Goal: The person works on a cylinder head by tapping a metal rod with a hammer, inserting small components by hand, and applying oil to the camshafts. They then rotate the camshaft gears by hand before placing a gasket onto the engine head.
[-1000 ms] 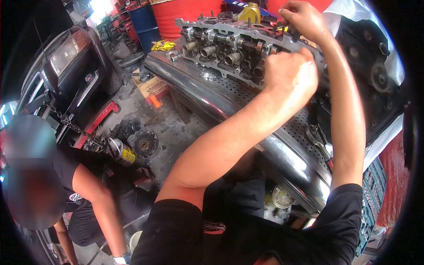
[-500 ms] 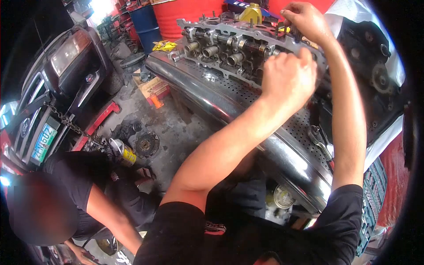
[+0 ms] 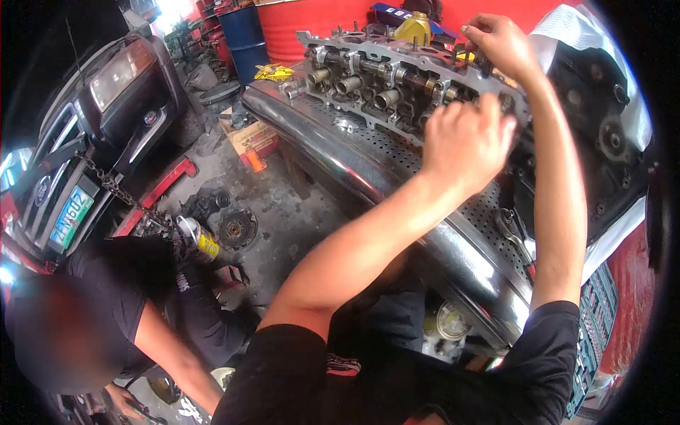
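Observation:
A metal cylinder head (image 3: 368,64) with exposed camshafts and round bores lies on a perforated metal bench top. My left hand (image 3: 467,145) is at its near right end, fingers curled; whatever they grip is hidden behind the hand. Above and beyond it, my right hand (image 3: 501,46) is bent over the top of the head beside the upright studs (image 3: 416,44). Its thumb and fingertips are drawn together, and I cannot make out what is between them. A ratchet wrench (image 3: 511,228) lies on the bench below my right forearm.
A chrome bumper (image 3: 340,170) runs along the bench's near edge. A dark engine part (image 3: 602,134) stands at right, above a socket set case (image 3: 596,319). At lower left a person (image 3: 127,304) crouches near a dark vehicle (image 3: 124,85). Yellow jug (image 3: 414,28) behind.
The view has shifted slightly, so the bench and cylinder head sit a little lower and to the right. My left hand has turned slightly, its thumb now showing. My right hand keeps its bent pose.

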Motion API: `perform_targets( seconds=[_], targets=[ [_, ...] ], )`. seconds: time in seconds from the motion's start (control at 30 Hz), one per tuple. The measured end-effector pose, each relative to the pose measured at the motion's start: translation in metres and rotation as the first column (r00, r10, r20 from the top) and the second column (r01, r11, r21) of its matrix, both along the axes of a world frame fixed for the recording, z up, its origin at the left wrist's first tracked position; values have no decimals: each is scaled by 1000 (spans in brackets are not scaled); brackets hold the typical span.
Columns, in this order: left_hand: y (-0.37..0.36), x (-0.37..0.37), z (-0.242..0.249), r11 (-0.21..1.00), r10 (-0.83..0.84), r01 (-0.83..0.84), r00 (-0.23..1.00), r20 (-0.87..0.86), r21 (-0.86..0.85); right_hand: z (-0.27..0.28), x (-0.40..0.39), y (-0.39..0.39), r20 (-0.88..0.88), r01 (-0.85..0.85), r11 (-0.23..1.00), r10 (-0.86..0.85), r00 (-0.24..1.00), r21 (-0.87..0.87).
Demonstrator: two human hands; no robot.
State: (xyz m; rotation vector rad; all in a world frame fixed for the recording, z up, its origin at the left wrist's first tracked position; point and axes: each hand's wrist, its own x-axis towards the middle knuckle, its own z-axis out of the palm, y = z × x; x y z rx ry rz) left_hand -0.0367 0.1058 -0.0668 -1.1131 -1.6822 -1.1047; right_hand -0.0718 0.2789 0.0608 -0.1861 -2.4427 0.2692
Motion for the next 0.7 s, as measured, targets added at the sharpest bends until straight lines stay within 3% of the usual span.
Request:
perform_targets(
  seconds=[0.17, 0.27, 0.3, 0.43, 0.53, 0.63, 0.7],
  targets=[
    [17, -3, -5, 995, 30, -32, 999, -25, -93, -1, 0, 4, -34, -27, 999, 28, 999, 29],
    [8, 0, -90, 990, -74, 76, 997, 19, -122, 2, 4, -3, -5, 1, 999, -1, 1000, 46],
    [6, -1, -118, 978, -123, 133, 990, 71, -162, -3, -4, 10, -57, -75, 997, 76, 995, 26],
    [-6, -1, -44, 999, -45, 44, 998, 46, 23, 2, 5, -3, -6, -7, 1000, 7, 1000, -3],
    [4, -9, 9, 1000, -2, 2, 1000, -30, -8, 0, 0, 1, 5, 18, 1000, -18, 1000, 0],
    [19, -11, 16, 991, -9, 8, 1000, -10, -130, 1, -2, 5, -15, 16, 1000, -15, 1000, 21],
    [15, -6, -1, 995, -42, 42, 999, -3, -92, 0, -2, 7, -16, 6, 1000, -6, 1000, 26]
  ],
)
